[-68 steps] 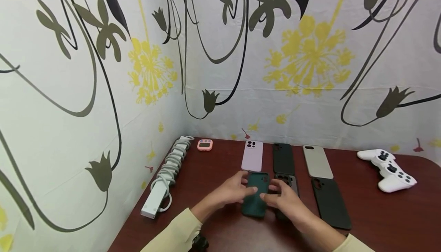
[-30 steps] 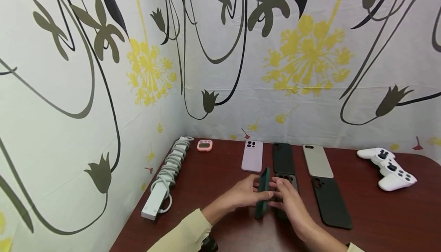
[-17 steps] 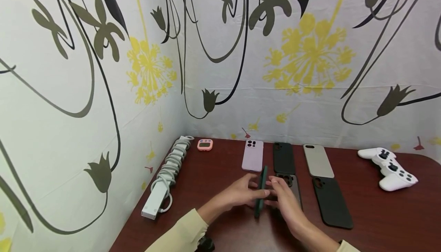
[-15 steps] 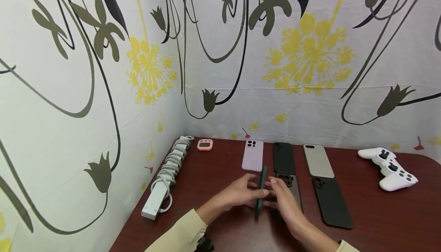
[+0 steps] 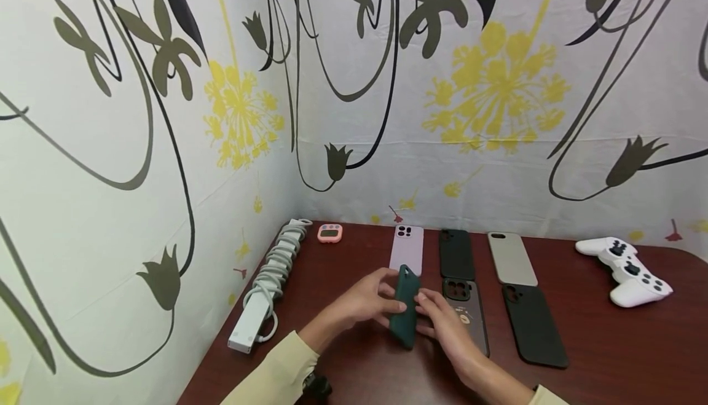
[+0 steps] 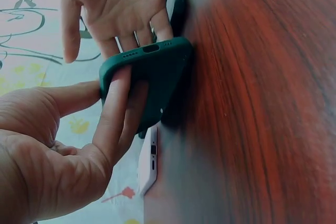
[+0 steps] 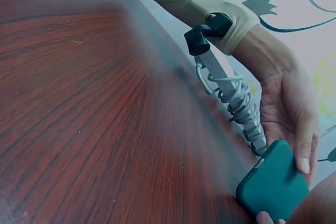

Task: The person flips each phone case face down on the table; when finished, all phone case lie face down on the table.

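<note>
My left hand grips a dark green phone case, tilted above the table. Its thumb lies on the outer back; in the left wrist view its fingers reach into the hollow inner side. The case's port cutout and speaker holes face that camera. My right hand touches the case's right edge with extended fingers, its thumb apart from the case in the left wrist view. Closest to the right hand lies a grey phone case with a camera cutout and a small printed figure, partly covered by that hand.
Behind lie a lilac phone case, a black one and a beige one. Another black case lies right. A white game controller, a pink timer and a cord-wrapped power strip also sit on the table.
The green phone case has turned from its inner side, through edge-on, to its outer back facing the head camera. Both hands have shifted slightly left, uncovering more of the grey case.
</note>
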`<state>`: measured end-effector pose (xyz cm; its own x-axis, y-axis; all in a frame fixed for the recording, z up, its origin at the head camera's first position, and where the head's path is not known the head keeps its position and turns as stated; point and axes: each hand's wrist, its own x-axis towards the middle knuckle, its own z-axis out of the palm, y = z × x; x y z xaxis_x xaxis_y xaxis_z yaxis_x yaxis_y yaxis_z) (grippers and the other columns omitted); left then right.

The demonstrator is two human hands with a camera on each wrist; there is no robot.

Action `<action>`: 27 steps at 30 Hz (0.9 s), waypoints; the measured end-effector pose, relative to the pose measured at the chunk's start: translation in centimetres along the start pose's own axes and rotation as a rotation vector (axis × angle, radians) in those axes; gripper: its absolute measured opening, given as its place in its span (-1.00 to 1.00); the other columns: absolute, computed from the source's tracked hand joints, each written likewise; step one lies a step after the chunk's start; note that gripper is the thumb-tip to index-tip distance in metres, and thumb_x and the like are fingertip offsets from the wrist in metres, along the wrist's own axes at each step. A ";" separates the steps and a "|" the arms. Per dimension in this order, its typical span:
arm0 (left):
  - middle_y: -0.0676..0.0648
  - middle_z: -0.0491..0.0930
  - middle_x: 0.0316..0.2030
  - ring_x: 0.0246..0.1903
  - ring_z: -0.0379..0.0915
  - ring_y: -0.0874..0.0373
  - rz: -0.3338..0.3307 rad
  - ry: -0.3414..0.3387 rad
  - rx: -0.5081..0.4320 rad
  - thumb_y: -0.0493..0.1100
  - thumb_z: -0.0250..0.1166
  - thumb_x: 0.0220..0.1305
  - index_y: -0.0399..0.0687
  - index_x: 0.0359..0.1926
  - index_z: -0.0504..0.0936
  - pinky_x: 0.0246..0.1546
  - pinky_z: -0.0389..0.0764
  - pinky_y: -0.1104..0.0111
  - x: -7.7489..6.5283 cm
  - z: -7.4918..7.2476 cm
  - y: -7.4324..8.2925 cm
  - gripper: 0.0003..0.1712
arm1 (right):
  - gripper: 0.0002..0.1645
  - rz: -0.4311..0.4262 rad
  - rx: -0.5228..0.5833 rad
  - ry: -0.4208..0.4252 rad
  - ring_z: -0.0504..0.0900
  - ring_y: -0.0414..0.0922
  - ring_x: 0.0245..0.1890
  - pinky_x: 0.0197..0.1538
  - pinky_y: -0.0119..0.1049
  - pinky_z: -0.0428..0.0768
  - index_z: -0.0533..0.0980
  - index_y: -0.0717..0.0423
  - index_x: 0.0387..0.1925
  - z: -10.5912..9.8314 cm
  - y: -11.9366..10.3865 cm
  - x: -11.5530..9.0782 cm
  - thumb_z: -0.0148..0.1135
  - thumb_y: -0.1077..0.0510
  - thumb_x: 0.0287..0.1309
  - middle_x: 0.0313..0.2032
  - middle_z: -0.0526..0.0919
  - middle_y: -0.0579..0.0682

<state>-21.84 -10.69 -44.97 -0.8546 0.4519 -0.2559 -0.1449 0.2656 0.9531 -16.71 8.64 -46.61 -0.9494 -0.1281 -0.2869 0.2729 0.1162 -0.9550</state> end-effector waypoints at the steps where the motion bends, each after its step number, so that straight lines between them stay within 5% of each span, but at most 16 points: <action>1: -0.17 0.71 -0.09 -0.30 0.78 -0.01 -0.002 0.008 0.001 -0.31 0.46 0.34 -0.11 0.53 0.31 -0.34 0.84 0.12 0.0 -0.1 -0.1 -0.18 | -0.13 -0.003 -0.010 -0.002 0.35 0.28 0.52 0.40 0.12 0.59 0.09 0.25 0.61 0.1 0.0 0.0 -0.12 -0.27 0.63 0.53 0.26 0.37; 11: -0.20 0.70 -0.07 -0.30 0.77 0.00 -0.008 0.037 -0.012 -0.37 0.44 0.33 -0.15 0.53 0.31 -0.33 0.84 0.14 -0.5 -1.2 -0.4 -0.18 | -0.14 -0.017 -0.080 -0.007 0.39 0.33 0.48 0.39 0.09 0.60 0.02 0.27 0.63 0.4 0.3 0.3 0.05 -0.11 0.60 0.53 0.22 0.40; 16: -0.22 0.69 -0.02 -0.25 0.78 -0.01 -0.015 0.005 -0.069 -0.36 0.44 0.34 -0.14 0.54 0.31 -0.26 0.85 0.13 -0.4 -2.2 -0.4 -0.18 | -0.22 -0.096 -0.052 0.062 0.42 0.30 0.46 0.31 0.02 0.67 0.04 0.31 0.60 0.5 0.7 0.3 0.11 0.19 0.55 0.50 0.27 0.40; 21: -0.21 0.69 0.07 -0.17 0.79 -0.03 -0.040 -0.041 -0.109 -0.32 0.44 0.36 -0.13 0.55 0.31 -0.16 0.85 0.12 -0.2 -3.0 -0.7 -0.19 | -0.19 -0.122 -0.057 0.114 0.47 0.27 0.42 0.28 -0.02 0.68 0.08 0.31 0.59 0.4 1.0 0.3 0.19 0.27 0.48 0.48 0.32 0.38; 27: -0.22 0.59 0.21 -0.16 0.77 0.00 -0.020 -0.049 -0.049 -0.28 0.45 0.36 -0.13 0.54 0.32 -0.18 0.85 0.13 0.1 -3.1 -1.3 -0.20 | -0.17 -0.120 -0.072 0.130 0.51 0.21 0.35 0.19 -0.10 0.68 0.15 0.30 0.58 0.1 0.9 0.5 0.27 0.32 0.40 0.46 0.36 0.37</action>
<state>-23.30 -13.58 -45.74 -0.8263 0.4881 -0.2811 -0.1868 0.2333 0.9543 -16.95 8.54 -47.65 -0.9878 -0.0178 -0.1549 0.1493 0.1785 -0.9726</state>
